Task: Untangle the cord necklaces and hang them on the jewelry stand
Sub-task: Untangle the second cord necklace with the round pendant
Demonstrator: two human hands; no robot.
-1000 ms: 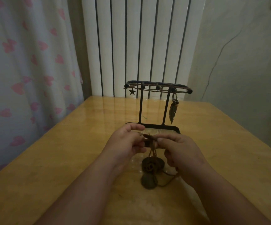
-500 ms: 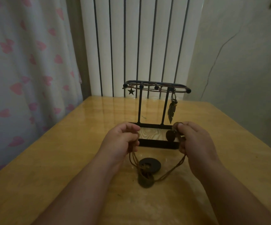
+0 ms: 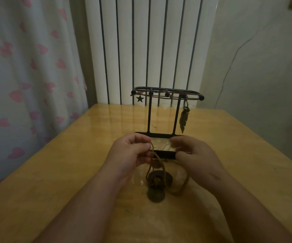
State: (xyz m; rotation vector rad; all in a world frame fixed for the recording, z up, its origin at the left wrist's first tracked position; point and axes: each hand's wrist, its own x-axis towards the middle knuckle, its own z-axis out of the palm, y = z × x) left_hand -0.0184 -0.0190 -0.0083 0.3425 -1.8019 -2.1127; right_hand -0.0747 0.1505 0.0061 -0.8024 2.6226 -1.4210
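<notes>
Over the last half second the right hand (image 3: 194, 155) has dropped from its raised position at the right of the stand base and moved in toward the left hand (image 3: 131, 152), which has barely shifted. The cord necklaces (image 3: 156, 181) lie tangled on the surface (image 3: 71, 172) between the two wrists. They comprise a dark ring pendant (image 3: 169, 178) with a knot of cord over it, a round disc (image 3: 155, 196) just nearer, and a loose loop (image 3: 178, 192) running under the right palm. The left hand pinches the strands between thumb and forefinger and holds them up off the knot. The right hand is blurred, its fingers curled, and whether it grips cord cannot be told. Just beyond the hands stands the jewelry stand (image 3: 159, 135), already carrying a star charm (image 3: 139, 98) and a feather pendant (image 3: 183, 120). Recommended procedure: hold the left pinch steady, keep the strands slack, and feed one pendant back through the loop. Pulling would likely tighten the knot.
</notes>
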